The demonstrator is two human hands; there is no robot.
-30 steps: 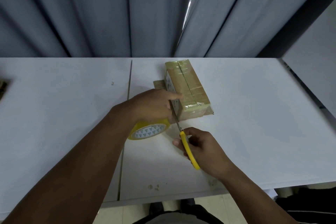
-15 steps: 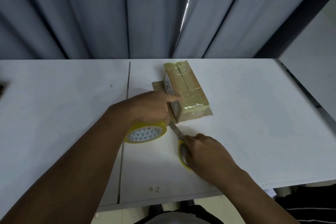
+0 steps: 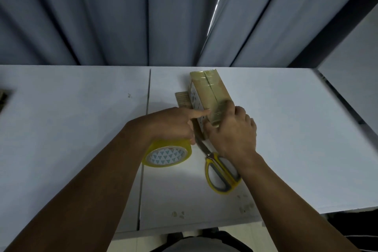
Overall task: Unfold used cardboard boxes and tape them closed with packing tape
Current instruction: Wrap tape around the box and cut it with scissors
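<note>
The left grip curls round the tape roll, index finger straight against the cardboard box to steady it. The right grip wraps the box's near end, likely pressing tape flat. The box sits toward the far edge of the counter, mid-width; scissors lie free nearer the front edge.

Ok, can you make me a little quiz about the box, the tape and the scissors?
1. True or false: the right hand holds the scissors.
2. Which thing sits under the left hand? A: tape roll B: a cup C: a book
3. Fill in: the scissors lie on the ____.
Key: 1 false, the right hand is on the cardboard box; 2 A; 3 table.
</note>
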